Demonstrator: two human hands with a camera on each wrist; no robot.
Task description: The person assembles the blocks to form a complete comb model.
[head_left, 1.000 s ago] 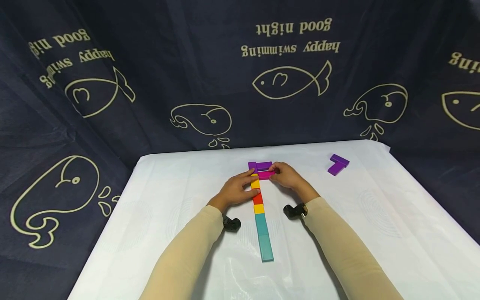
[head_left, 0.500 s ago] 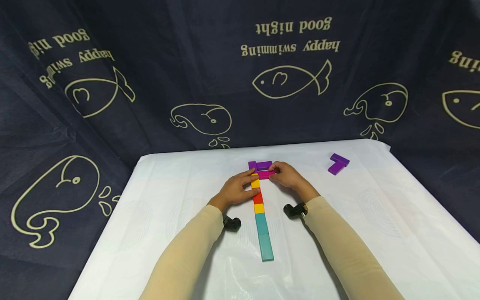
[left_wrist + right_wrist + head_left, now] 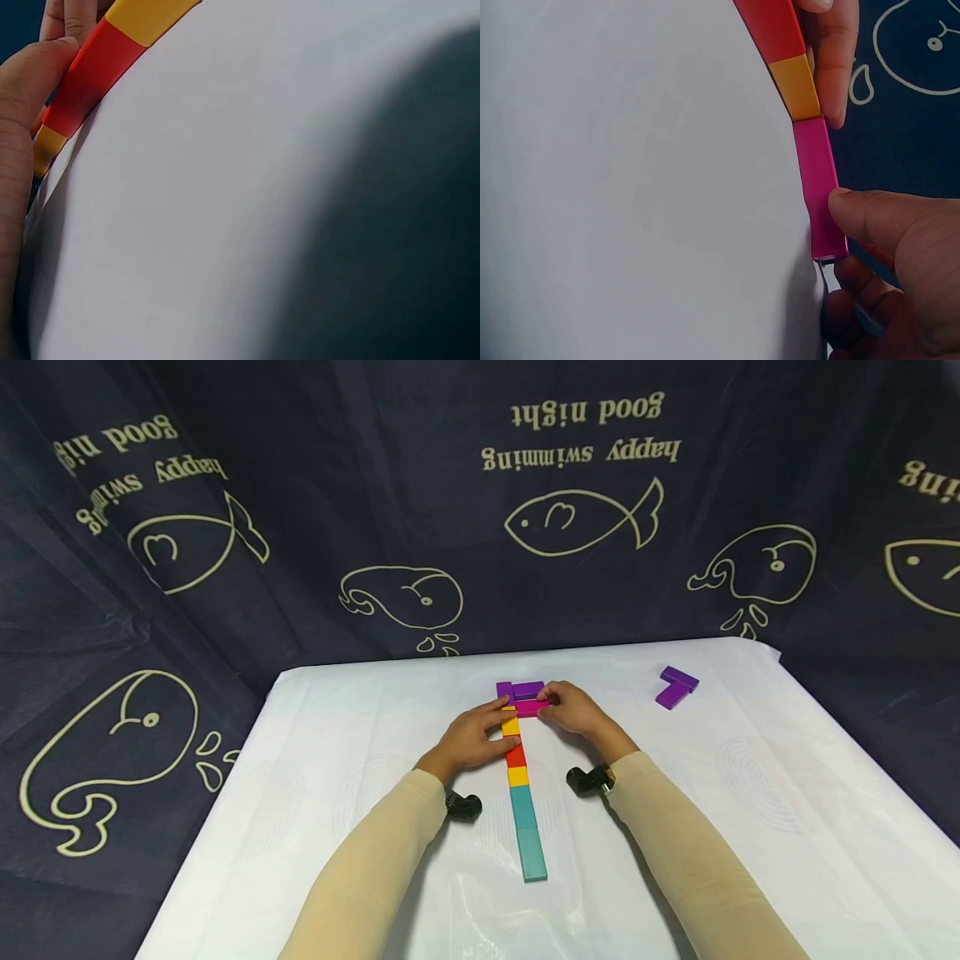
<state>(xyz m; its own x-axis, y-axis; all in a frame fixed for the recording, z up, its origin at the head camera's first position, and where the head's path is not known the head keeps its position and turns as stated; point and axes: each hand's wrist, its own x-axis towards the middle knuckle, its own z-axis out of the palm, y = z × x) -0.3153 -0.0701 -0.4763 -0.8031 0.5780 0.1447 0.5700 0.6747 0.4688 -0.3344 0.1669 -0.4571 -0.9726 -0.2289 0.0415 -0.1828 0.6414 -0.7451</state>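
A row of coloured blocks runs up the middle of the white table. From the near end come two teal blocks [image 3: 532, 854], a small yellow block [image 3: 518, 777], a red block [image 3: 516, 757] and another yellow block [image 3: 511, 727]. At the far end, a purple block [image 3: 504, 692] continues the row and a second purple block [image 3: 528, 692] points right. My right hand [image 3: 576, 710] pinches the free end of a pink block [image 3: 819, 165], whose other end meets the far yellow block. My left hand [image 3: 471, 739] rests across the row, thumb touching the red block, extended fingers by the far yellow one.
Two more purple blocks [image 3: 678, 677] lie at the back right, set at an angle to each other. A dark curtain [image 3: 420, 510] with fish drawings hangs behind the table's [image 3: 337, 718] far edge. Black wrist cameras [image 3: 463, 807] hang below both hands.
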